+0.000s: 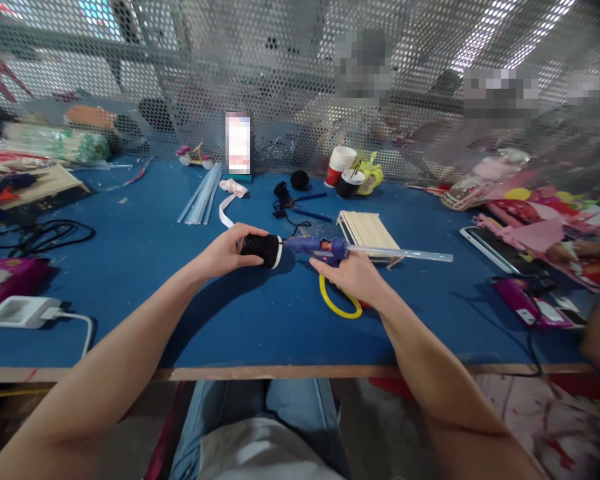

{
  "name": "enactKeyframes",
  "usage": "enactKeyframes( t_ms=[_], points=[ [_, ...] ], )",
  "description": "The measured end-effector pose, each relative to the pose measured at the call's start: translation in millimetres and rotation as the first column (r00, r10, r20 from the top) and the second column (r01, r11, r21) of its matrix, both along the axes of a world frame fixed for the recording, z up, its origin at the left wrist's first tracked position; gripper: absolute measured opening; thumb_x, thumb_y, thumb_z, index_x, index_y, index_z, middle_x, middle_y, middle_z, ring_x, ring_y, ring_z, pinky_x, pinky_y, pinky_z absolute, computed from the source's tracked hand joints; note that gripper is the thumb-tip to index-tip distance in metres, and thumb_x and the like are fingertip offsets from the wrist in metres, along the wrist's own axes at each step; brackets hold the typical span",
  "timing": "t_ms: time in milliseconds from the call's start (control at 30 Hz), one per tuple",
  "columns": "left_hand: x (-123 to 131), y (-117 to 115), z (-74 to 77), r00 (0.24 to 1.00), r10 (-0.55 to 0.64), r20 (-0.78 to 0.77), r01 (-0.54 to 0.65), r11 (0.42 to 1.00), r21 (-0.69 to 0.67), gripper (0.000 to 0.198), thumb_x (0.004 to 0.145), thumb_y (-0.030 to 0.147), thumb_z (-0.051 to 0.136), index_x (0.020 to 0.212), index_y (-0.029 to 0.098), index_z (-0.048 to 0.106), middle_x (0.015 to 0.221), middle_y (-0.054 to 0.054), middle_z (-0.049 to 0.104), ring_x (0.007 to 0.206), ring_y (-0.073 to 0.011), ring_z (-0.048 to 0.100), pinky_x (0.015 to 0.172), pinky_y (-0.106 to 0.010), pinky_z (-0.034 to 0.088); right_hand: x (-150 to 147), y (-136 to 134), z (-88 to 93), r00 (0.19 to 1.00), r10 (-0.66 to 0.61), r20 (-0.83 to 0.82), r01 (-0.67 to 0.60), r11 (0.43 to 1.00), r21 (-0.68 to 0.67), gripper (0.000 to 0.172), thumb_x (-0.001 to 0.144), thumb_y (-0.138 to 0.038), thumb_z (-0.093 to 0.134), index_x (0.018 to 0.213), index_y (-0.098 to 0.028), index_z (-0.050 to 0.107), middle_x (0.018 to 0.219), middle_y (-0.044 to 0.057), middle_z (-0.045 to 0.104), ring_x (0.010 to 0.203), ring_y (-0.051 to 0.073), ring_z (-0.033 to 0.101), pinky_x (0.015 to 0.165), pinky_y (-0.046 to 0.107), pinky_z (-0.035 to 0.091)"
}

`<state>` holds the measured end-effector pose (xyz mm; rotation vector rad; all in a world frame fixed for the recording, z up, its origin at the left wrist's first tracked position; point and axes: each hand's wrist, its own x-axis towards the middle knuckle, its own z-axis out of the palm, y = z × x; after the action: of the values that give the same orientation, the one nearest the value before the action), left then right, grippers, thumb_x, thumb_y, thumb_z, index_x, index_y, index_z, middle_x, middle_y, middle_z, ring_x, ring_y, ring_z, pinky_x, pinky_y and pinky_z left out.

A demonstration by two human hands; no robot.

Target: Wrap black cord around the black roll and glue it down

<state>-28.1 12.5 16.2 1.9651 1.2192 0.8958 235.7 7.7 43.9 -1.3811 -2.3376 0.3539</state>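
My left hand (235,252) is closed around a small black cup-like piece (261,251) lying on its side, with a white rim facing right. Its black surface looks like wound yarn. In my right hand (355,275) is a blue hot glue gun (330,248), gripped by the handle, with a long clear glue stick (405,253) sticking out of its back. The gun's nozzle points left and meets or nearly touches the white-rimmed end; I cannot tell which. Below the right hand a yellow loop (341,311) lies on the blue table (280,333).
Behind my hands lie glue sticks (200,197), white ribbon (233,189), pliers (307,207) with black yarn, and a slatted stick piece (370,230). Cups (341,163) and a lit phone (238,143) stand farther back. A power strip (17,283) sits left, a phone (500,250) right.
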Motion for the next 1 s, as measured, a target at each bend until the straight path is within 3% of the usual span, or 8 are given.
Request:
enactKeyframes(
  t_ms=[300,500,800,1000],
  points=[
    [-0.2,-1.1,3.6,0.999,-0.045,-0.016,0.045,0.999,0.022,0.046,0.067,0.026,0.068,0.11,0.022,0.054,0.112,-0.007,0.05,0.102,-0.0212,0.051,0.086,-0.035,0.042,-2.4,5.1,-4.4,1.0,-0.014,0.0,0.014,1.0,0.012,0.025,0.079,-0.039,0.049,0.071,-0.017,0.059,0.062,0.004,0.061,0.064,0.019,0.058,0.06,0.03,0.042],
    [-0.1,-0.6,2.6,0.999,-0.047,-0.011,0.047,0.999,0.014,0.045,0.067,0.025,0.068,0.11,0.021,0.054,0.111,-0.007,0.05,0.102,-0.021,0.051,0.087,-0.037,0.042,1.5,0.4,1.1,0.999,0.022,-0.039,-0.023,0.999,-0.022,0.027,0.079,-0.04,0.049,0.062,-0.019,0.054,0.052,0.001,0.055,0.054,0.016,0.054,0.052,0.027,0.039],
    [-2.4,0.6,0.0,0.998,-0.062,-0.011,0.063,0.997,0.044,0.047,0.067,0.026,0.069,0.111,0.023,0.055,0.115,-0.007,0.05,0.104,-0.022,0.05,0.087,-0.036,0.042,-1.2,8.3,-5.4,1.0,0.017,0.023,-0.018,1.0,0.01,0.024,0.079,-0.038,0.047,0.072,-0.018,0.059,0.065,0.005,0.061,0.064,0.019,0.057,0.058,0.03,0.041],
    [-0.4,0.3,1.7,0.999,-0.034,-0.009,0.034,0.999,0.01,0.047,0.067,0.027,0.068,0.112,0.021,0.054,0.113,-0.007,0.052,0.102,-0.0214,0.052,0.087,-0.036,0.042,-2.2,0.6,1.5,0.999,-0.004,-0.034,0.002,0.999,-0.052,0.024,0.079,-0.038,0.049,0.069,-0.018,0.057,0.054,0.001,0.056,0.055,0.017,0.055,0.054,0.028,0.04]
  ],
)
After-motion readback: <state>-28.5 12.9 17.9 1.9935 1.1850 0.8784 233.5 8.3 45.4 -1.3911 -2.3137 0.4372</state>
